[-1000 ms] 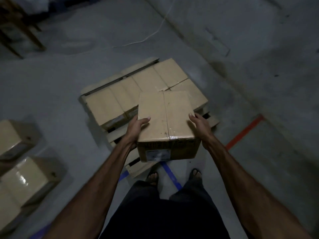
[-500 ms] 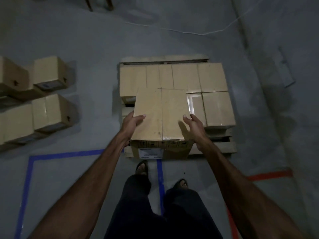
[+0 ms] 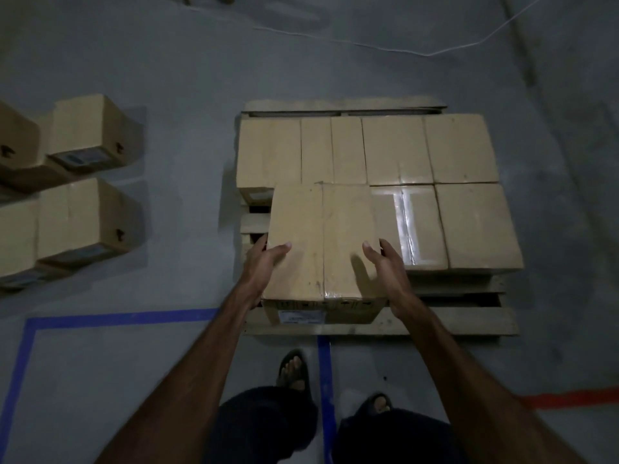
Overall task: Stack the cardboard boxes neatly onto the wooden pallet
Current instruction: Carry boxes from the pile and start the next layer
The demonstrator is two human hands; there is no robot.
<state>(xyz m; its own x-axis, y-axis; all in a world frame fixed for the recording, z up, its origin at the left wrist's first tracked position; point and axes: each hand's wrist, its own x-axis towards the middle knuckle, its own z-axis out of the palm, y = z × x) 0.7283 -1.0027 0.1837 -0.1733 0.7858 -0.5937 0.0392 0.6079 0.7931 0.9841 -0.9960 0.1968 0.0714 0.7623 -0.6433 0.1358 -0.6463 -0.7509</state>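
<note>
**Inspector:** Starting at the far left, the loose boxes (image 3: 83, 182) sit grouped on the grey floor (image 3: 174, 78), well apart from the pallet. Their near faces carry labels; the print is too small to read. Blue floor tape (image 3: 120, 318) marks a corner below them.

**Clerk:** And the left hand?

**Inspector:** The left hand (image 3: 264, 262) grips the carried box (image 3: 321, 242) at its left edge, thumb laid over the top face, fingers hidden down the side. The box is sealed along its middle seam with clear tape and shows a label on its near face.

**Clerk:** Where does that box stand?

**Inspector:** Over the near left part of the wooden pallet (image 3: 469, 323), its far edge meeting the back row of stacked boxes (image 3: 365, 149). Whether its base rests on the slats, I cannot tell.

**Clerk:** The right hand?

**Inspector:** The right hand (image 3: 385, 266) holds the box's right edge, thumb on top, fingers curled round the side between it and the neighbouring box.

**Clerk:** Further right?

**Inspector:** The front-row boxes (image 3: 462, 226) lie flush beside one another on the pallet, one with glossy tape. Bare slats show before them. A white cable (image 3: 368, 45) runs across the floor beyond, and red tape (image 3: 569, 398) lies at the lower right. The person's sandalled feet (image 3: 293, 370) stand astride a blue line.
</note>
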